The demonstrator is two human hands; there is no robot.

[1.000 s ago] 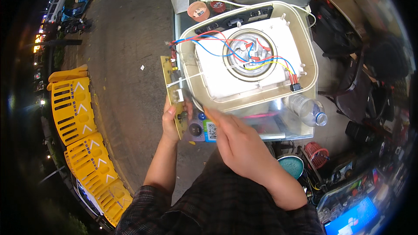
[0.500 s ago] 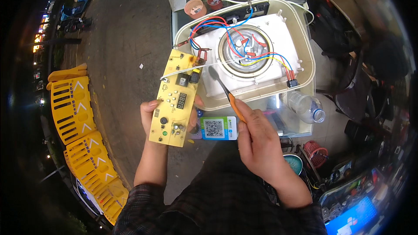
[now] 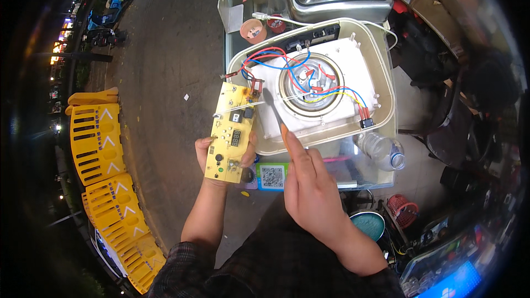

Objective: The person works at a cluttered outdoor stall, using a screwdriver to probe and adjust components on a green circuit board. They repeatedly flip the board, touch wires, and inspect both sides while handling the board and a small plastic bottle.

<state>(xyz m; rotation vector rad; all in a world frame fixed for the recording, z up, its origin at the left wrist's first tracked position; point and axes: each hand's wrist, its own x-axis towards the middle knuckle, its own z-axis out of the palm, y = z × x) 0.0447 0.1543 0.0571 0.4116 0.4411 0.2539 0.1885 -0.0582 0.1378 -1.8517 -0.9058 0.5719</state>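
My left hand [image 3: 248, 152] grips a yellow circuit board [image 3: 226, 152] by its lower part, thumb on one edge and fingers on the other. The board carries a small digit display, buttons and a dark brownish patch near its top, where wires join it. In my right hand [image 3: 312, 193] is a toothbrush-like brush [image 3: 282, 128] with an orange handle and a dark grey neck and head. Its head is beside the board's upper right edge; whether they touch I cannot tell. Behind them lies an opened cream appliance housing [image 3: 389, 85] with red, blue and yellow wires round a metal disc.
The housing rests on a glass-topped counter [image 3: 345, 157]. A clear plastic bottle [image 3: 381, 150] lies at its near right corner. Small pots [image 3: 253, 31] and a lidded steel appliance [image 3: 337, 5] stand behind. A printed code card [image 3: 272, 176] is near my hands. Yellow barriers [image 3: 96, 143] stand left.
The view has shifted, so the counter and housing appear lower. My right hand has moved left relative to the housing, and the brush stands more upright beside the board. The left hand keeps its hold.
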